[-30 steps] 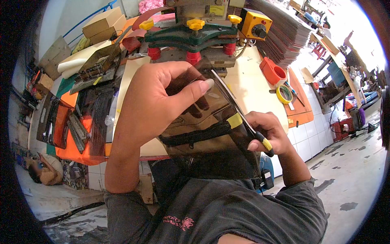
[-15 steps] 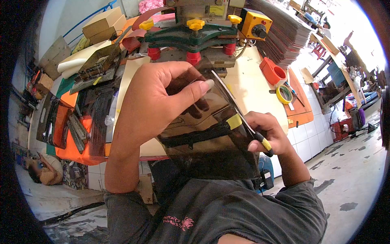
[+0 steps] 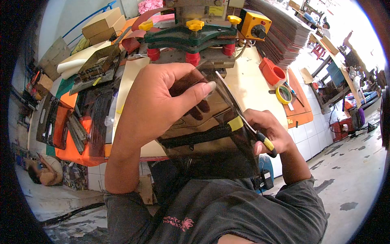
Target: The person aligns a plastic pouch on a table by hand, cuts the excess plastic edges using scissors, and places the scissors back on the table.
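Observation:
A dark see-through plastic sheet (image 3: 207, 152) hangs in front of my chest, with a small piece of yellow tape (image 3: 235, 123) on it. My left hand (image 3: 162, 99) pinches its upper part, thumb on the near face and fingers showing through from behind. My right hand (image 3: 270, 130) is closed around the black and yellow handle of a pair of scissors (image 3: 268, 143). Their long pale blade lies along the sheet's right edge, pointing up towards my left fingertips. The far blade and some right fingers are hidden.
A green press with yellow knobs (image 3: 195, 25) stands ahead, a yellow control box (image 3: 255, 27) beside it. Right of the cream board (image 3: 248, 81) are an orange tape dispenser (image 3: 273, 72) and a yellow tape roll (image 3: 284, 94). Dark sheets (image 3: 97, 118) lie left; a person (image 3: 46, 171) sits beyond.
The scissors and my right hand have shifted slightly right, and the blade angle has changed a little. My left hand still pinches the sheet in nearly the same place.

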Motion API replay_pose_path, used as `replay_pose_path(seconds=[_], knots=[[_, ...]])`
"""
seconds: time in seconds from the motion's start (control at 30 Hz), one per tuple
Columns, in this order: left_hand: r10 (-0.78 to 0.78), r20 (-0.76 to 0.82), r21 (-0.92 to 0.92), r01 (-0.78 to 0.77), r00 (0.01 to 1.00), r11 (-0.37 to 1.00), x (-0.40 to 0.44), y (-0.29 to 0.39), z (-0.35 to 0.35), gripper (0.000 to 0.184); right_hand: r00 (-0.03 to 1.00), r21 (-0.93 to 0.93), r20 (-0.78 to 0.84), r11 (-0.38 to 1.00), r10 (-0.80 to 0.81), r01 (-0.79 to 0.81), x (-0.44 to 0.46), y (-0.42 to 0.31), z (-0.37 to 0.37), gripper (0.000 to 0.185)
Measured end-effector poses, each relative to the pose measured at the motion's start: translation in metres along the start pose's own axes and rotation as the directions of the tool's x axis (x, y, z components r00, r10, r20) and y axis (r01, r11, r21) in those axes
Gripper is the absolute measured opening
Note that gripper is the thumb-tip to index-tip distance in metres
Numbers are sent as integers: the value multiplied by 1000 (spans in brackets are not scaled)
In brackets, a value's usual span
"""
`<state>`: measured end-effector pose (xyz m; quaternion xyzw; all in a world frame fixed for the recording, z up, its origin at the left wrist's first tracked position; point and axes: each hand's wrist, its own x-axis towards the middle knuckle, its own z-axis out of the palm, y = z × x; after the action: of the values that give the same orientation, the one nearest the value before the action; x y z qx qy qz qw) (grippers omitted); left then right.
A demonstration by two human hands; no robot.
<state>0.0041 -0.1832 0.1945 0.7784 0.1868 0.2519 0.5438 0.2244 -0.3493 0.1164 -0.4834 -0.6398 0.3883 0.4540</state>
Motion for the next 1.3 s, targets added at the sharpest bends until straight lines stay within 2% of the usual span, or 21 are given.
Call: replay_pose_path(seconds=[0.23,0.43,0.53,0.87,1.03,1.13,1.3], knots=[[18,-16,24,-18,1000,1000,0,-3,1,18,997,6,-63,999,33,-33,-1,-1,4,63],[26,-21,65,-25,999,998,0,-2,1,17,996,38,-72,998,47,-45,-2,-3,4,57],[11,-13,30,-11,1000,999,0,-2,1,17,995,27,-54,997,80,-78,-3,-7,1,55],[7,-24,51,-6,1000,999,-1,0,2,19,997,75,-64,996,49,-45,-5,-3,6,48],[21,-31,94,-18,999,995,-1,0,1,19,996,30,-73,999,45,-43,-7,4,5,47],[3,-28,59,-1,1000,998,-1,-2,1,19,997,-29,-63,999,44,-46,-5,-3,4,46],[-5,-29,56,6,1000,998,-1,-1,1,18,996,-18,-80,999,37,-38,-5,-4,7,45]])
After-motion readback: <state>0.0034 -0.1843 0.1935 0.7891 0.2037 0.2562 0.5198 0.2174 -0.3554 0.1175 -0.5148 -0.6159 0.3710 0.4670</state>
